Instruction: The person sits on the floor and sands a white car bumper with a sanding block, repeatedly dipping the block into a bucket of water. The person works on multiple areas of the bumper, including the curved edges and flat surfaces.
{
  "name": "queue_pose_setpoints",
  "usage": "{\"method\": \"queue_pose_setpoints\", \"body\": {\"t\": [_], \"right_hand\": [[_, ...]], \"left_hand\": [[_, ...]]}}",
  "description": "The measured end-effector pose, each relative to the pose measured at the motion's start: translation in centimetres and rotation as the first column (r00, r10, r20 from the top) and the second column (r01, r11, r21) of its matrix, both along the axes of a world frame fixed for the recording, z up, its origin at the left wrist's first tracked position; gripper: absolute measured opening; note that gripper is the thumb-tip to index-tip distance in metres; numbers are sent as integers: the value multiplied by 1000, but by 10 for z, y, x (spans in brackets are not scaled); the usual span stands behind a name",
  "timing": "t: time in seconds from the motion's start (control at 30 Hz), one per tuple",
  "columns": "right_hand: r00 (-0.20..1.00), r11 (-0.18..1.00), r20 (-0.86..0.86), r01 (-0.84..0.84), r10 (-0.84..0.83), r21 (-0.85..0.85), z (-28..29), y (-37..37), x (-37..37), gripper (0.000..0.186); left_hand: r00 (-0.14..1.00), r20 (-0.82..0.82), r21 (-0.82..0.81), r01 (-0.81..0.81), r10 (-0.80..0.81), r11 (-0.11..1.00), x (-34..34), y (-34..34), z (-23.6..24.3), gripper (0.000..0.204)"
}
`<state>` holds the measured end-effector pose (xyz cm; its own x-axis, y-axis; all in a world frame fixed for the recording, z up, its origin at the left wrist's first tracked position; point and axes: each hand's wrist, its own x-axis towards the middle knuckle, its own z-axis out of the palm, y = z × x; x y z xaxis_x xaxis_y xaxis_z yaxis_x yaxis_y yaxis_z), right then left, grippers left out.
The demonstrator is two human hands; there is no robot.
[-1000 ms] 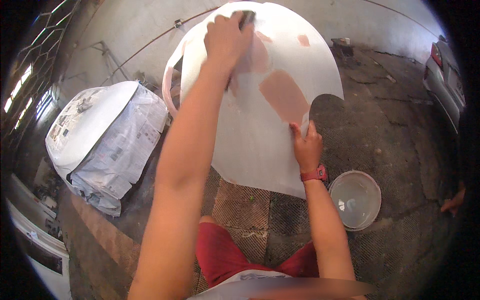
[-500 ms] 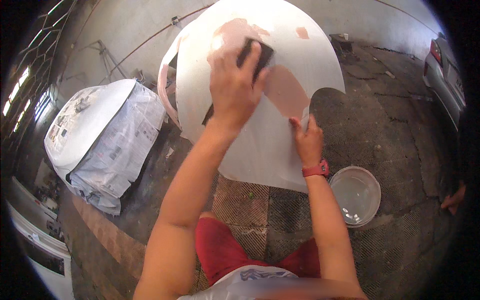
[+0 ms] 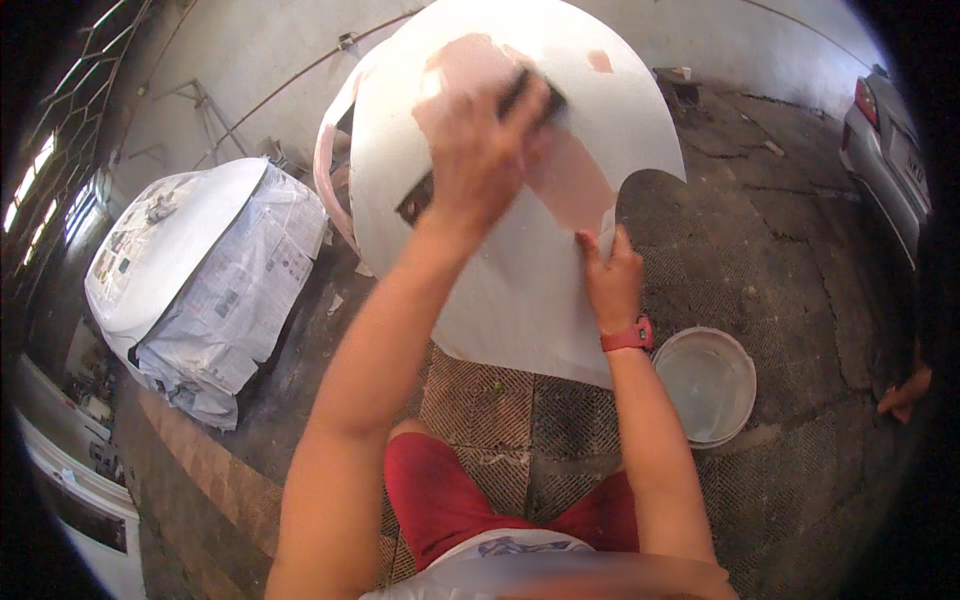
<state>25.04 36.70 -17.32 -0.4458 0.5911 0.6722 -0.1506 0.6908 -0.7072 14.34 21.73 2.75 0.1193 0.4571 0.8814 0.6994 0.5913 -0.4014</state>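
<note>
My left hand, blurred, is shut on a dark flat pad, resting on a white curved panel over salmon-coloured filler patches. A second dark strip shows beside that hand, partly covered. My right hand, wearing a red watch, grips the cut-out lower-right edge of the panel, thumb on top. A pale bucket of cloudy liquid stands on the floor to the right, beside my right forearm.
A newspaper-masked white car part stands at left. The rear of a silver car is at far right, above what looks like another person's hand or foot. A metal frame leans on the back wall.
My left hand and the pad have moved down and rightward from the panel's top, then slightly further right since half a second ago. My right hand still holds the edge.
</note>
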Motion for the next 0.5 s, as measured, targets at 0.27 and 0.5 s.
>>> {"method": "queue_pose_setpoints", "body": {"t": [0.27, 0.5], "right_hand": [[997, 998, 66, 40, -42, 42, 7, 1, 0, 61], [1000, 1000, 14, -6, 6, -6, 8, -23, 4, 62]], "left_hand": [[987, 13, 96, -161, 161, 982, -1, 11, 10, 57], [845, 452, -17, -313, 286, 950, -37, -8, 106, 57]]}}
